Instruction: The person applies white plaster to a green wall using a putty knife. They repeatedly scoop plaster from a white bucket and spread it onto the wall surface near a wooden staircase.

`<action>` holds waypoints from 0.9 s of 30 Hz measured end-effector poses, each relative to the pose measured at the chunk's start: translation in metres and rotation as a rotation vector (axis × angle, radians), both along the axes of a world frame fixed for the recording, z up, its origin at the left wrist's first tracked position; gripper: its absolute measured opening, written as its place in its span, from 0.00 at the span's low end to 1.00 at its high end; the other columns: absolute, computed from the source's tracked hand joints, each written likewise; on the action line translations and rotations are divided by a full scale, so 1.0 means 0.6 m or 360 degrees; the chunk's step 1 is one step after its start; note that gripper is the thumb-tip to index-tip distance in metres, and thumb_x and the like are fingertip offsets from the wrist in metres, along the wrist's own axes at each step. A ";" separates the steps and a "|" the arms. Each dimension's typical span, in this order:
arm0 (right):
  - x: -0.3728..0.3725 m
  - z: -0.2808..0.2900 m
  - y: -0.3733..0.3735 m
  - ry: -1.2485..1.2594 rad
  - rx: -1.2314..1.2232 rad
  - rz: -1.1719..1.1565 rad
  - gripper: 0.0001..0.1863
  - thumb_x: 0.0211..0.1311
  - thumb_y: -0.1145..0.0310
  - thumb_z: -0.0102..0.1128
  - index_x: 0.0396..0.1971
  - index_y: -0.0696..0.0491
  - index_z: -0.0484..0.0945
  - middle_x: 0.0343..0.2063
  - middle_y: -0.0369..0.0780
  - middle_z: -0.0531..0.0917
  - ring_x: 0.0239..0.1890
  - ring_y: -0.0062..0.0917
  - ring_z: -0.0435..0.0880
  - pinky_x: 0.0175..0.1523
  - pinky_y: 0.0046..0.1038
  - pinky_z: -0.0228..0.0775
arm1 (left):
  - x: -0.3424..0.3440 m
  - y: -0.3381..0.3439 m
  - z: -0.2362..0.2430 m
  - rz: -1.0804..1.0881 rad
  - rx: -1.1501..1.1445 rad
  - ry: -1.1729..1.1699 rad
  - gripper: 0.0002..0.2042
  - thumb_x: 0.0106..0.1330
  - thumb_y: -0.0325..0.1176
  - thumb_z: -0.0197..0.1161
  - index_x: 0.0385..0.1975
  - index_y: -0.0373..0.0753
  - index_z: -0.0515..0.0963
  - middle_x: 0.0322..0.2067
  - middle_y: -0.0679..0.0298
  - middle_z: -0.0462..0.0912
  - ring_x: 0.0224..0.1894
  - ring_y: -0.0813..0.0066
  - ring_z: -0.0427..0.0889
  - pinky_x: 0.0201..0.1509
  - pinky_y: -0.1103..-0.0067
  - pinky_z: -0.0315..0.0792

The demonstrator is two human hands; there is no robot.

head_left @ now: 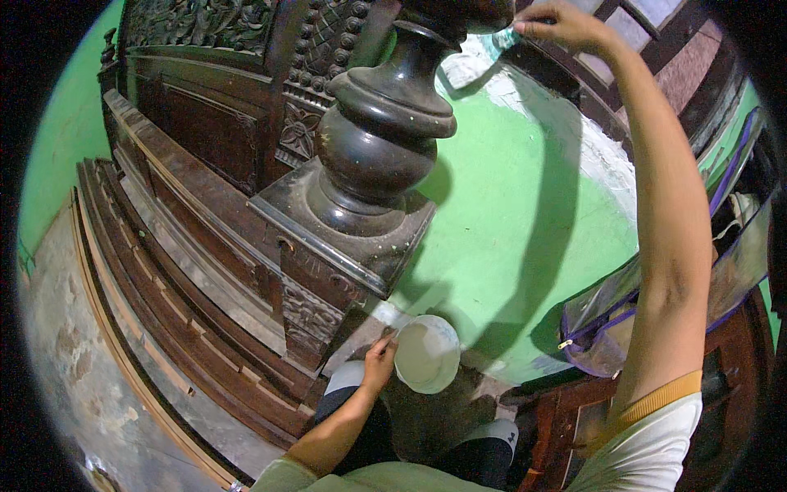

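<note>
Low in the middle, my left hand (379, 361) is closed on the left rim of a pale, whitish bucket (449, 332). The bucket appears to hold a milky, greyish-white content. My right arm stretches up to the top of the view, where my right hand (561, 26) pinches a small teal thing (503, 39), its kind too small to make out. That thing is against or close to a rough white patch (525, 94) along the upper edge of the green wall (516, 213).
A turned dark wooden post (377, 148) on a square base stands left of the bucket, close to my arms. Carved dark panels (205, 107) and long wooden rails (156, 279) lie further left. On the right hangs a clear bag with purple edging (602, 336).
</note>
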State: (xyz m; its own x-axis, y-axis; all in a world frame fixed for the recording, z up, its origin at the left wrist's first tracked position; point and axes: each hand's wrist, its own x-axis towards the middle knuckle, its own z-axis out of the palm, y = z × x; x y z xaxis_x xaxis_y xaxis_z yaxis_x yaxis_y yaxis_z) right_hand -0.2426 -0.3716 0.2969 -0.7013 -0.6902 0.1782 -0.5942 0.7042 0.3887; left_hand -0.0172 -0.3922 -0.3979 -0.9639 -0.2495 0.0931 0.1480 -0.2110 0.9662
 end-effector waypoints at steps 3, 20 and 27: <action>0.061 -0.008 -0.079 -0.0220 -0.0328 -0.0509 0.22 0.63 0.47 0.62 0.51 0.43 0.81 0.38 0.38 0.86 0.43 0.29 0.83 0.45 0.42 0.82 | 0.006 -0.011 -0.022 0.0058 0.0021 -0.0037 0.13 0.71 0.32 0.59 0.52 0.35 0.79 0.45 0.59 0.82 0.49 0.74 0.78 0.55 0.78 0.71; 0.030 0.086 -0.053 0.0263 0.0162 0.0000 0.18 0.61 0.56 0.65 0.43 0.55 0.84 0.37 0.42 0.87 0.40 0.26 0.84 0.47 0.30 0.74 | -0.005 -0.003 -0.037 0.0058 0.0137 -0.0150 0.14 0.70 0.33 0.59 0.51 0.33 0.80 0.46 0.55 0.83 0.50 0.68 0.79 0.57 0.75 0.70; 0.005 0.016 -0.068 0.0347 0.0148 0.0027 0.19 0.61 0.54 0.64 0.42 0.54 0.83 0.38 0.43 0.87 0.40 0.28 0.83 0.47 0.32 0.74 | -0.010 0.001 -0.040 0.0075 0.0091 -0.0093 0.13 0.70 0.32 0.59 0.49 0.32 0.80 0.45 0.54 0.83 0.50 0.67 0.80 0.57 0.75 0.71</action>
